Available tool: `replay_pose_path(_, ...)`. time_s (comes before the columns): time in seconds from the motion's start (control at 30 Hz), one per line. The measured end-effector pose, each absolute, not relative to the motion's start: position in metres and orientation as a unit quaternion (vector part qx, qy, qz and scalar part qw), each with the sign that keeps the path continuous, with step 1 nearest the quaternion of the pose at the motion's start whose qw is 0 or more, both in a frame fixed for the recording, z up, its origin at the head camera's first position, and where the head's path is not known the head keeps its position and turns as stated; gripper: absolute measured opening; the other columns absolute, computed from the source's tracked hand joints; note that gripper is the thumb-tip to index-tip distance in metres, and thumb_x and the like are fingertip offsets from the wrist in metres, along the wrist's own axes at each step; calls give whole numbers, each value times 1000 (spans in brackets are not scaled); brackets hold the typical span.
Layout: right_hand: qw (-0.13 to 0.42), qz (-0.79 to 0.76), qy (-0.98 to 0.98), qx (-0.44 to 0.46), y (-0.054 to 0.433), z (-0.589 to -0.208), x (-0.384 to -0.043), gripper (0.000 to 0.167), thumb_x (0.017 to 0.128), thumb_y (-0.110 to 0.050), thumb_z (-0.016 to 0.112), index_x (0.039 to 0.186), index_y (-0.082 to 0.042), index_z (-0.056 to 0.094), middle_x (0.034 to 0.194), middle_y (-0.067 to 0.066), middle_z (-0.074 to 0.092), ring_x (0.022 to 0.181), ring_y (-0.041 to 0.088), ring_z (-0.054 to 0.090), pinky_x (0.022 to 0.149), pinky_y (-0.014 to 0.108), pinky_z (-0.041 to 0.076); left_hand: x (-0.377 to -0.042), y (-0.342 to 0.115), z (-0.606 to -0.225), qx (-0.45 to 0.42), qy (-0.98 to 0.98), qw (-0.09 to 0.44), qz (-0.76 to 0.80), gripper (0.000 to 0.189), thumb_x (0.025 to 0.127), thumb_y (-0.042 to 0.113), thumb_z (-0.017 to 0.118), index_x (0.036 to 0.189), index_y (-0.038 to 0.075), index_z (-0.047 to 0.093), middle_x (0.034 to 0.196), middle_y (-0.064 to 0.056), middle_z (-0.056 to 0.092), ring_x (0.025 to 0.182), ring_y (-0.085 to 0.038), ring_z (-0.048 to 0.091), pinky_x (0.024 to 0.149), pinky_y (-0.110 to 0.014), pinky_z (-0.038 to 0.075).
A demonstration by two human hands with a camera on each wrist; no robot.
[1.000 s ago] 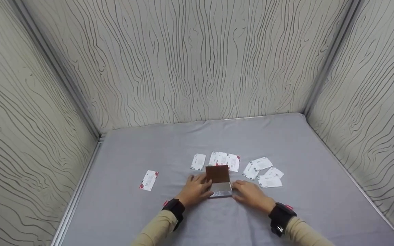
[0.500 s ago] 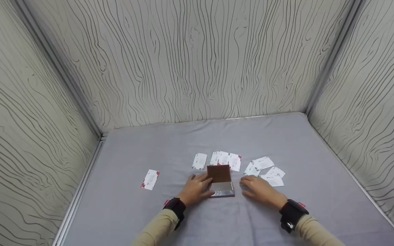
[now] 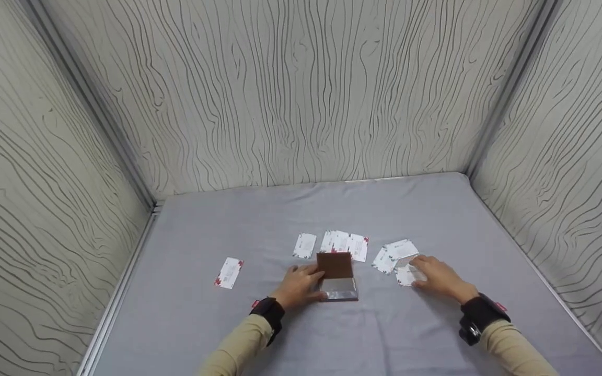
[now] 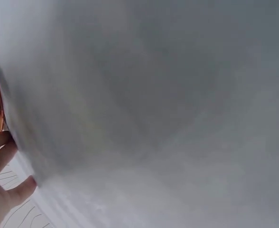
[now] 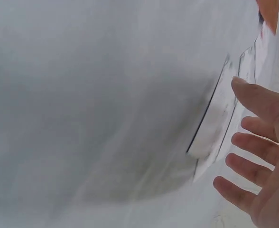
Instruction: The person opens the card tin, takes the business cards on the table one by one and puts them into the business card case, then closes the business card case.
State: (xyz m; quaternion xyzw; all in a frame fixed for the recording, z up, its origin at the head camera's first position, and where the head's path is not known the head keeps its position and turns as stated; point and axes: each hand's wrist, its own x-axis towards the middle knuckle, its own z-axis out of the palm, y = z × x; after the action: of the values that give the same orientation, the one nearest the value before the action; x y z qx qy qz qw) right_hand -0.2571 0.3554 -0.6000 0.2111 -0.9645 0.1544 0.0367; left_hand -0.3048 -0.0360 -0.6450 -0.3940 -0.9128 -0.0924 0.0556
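Observation:
A small brown card case (image 3: 335, 266) stands with its lid raised, its silvery inside facing up. At its left side my left hand (image 3: 297, 288) touches the case, thumb by the front corner and a fingertip by the lid. In the left wrist view, the fingers (image 4: 22, 191) are spread beside the case's edge. My right hand (image 3: 441, 281) is over a white card (image 3: 407, 277) in the right-hand group, partly covering it. The right wrist view shows the thumb above this card (image 5: 210, 118) and the fingers apart, with nothing visibly held.
Two more overlapping cards (image 3: 396, 251) lie left of the right hand. Behind the case are several overlapping cards (image 3: 343, 243) and one separate card (image 3: 305, 245). Another card (image 3: 229, 273) lies far left. Patterned panels (image 3: 301, 94) enclose the grey cloth-covered table (image 3: 217, 224).
My right hand has left the right side of the card case and moved right, over the cards there. The left hand stays at the case, whose lid remains raised.

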Motion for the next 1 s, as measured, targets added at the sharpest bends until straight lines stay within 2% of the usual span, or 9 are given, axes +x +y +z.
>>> replay_pose_path(0.3,24,140,-972,188,361,-607,-258,50,76,-17,83,116,6,62,118,27,58,107,49,55,86,61,46,-304,-36,-646,-390,-914,53,-99,63,89,52,67,135,8,61,141,-10,55,128,-25,51,101,-53,39)
replay_pose_path(0.57,29,164,-969,183,365,-612,-264,44,73,-16,84,107,2,63,111,23,59,102,48,55,79,62,46,-305,-36,-644,-387,-916,41,-97,65,89,54,66,136,9,60,143,-11,53,129,-26,50,103,-54,38)
replay_pose_path(0.8,27,166,-970,177,364,-611,-265,47,70,-16,86,104,0,59,113,23,58,104,47,54,79,62,46,-304,-35,-644,-393,-914,53,-90,66,88,56,66,135,10,61,140,-10,55,127,-26,52,101,-52,40)
replay_pose_path(1.0,34,169,-969,178,359,-609,-267,49,67,-13,86,103,1,57,109,19,58,100,44,55,81,60,47,-305,-36,-644,-386,-917,46,-90,67,88,56,66,136,10,60,141,-10,54,127,-27,52,103,-53,38)
